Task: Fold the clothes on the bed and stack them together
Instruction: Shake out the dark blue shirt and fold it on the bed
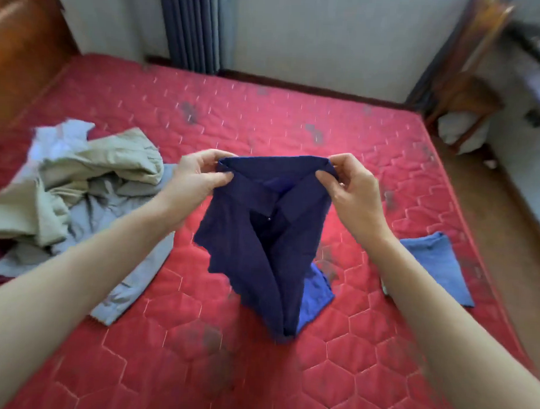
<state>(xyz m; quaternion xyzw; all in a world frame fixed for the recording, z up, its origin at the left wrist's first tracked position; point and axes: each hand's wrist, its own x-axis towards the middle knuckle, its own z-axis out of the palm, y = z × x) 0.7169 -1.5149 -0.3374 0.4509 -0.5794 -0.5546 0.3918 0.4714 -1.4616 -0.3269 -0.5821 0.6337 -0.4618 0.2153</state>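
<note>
A dark navy shirt (249, 243) hangs in the air above the red quilted mattress (265, 118), its lower end touching the bed. My left hand (199, 180) pinches its top left corner and my right hand (346, 188) pinches the top right corner. A brighter blue cloth (316, 293) lies on the mattress right behind the shirt's lower part. A blue folded garment (438, 265) lies flat on the bed to the right, partly hidden by my right forearm. At the left sits a loose heap with a beige garment (105, 165) on top of a grey-blue one (128, 269).
A wooden headboard (23, 49) stands at the far left. Dark curtains (192, 27) hang by the wall behind the bed. A wooden chair (462, 94) stands past the bed's right corner, and wooden floor (513, 219) runs along the right side.
</note>
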